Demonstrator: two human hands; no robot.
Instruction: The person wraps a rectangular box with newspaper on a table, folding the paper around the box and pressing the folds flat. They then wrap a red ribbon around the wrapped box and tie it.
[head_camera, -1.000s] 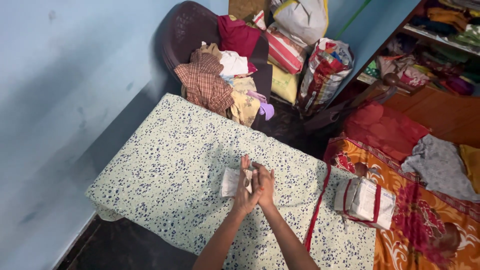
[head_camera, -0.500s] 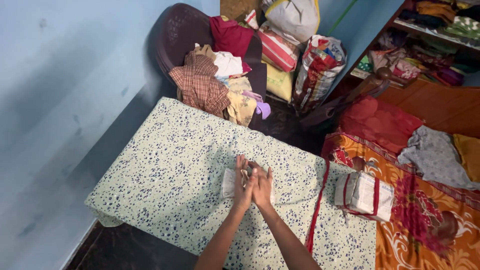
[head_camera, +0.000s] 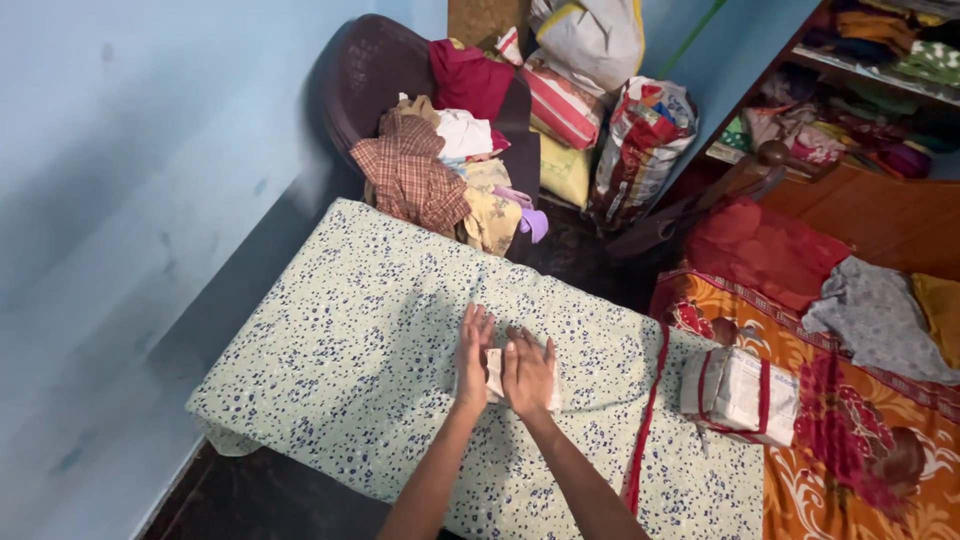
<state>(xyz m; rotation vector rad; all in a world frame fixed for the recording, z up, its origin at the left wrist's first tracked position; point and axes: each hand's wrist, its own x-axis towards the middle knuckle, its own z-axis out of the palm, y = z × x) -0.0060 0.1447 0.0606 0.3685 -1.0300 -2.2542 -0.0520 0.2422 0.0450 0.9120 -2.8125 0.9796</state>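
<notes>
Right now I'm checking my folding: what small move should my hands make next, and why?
Probably slide both palms outward to flatten it. The left hand and right hand lie flat on the small white folded cloth, which is nearly covered, on the flowered sheet.

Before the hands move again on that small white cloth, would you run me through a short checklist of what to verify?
1. Both hands on the cloth: ok. The left hand and right hand lie flat on the small white folded cloth.
2. Cloth fully on the flowered table cover: ok, well in from the edges.
3. Folds lying even: cannot tell, the hands hide most of it.
4. Free space around the cloth: ok, bare cover on all sides.
5. Folded white and red stack out of the way: ok, apart, to the right.
</notes>
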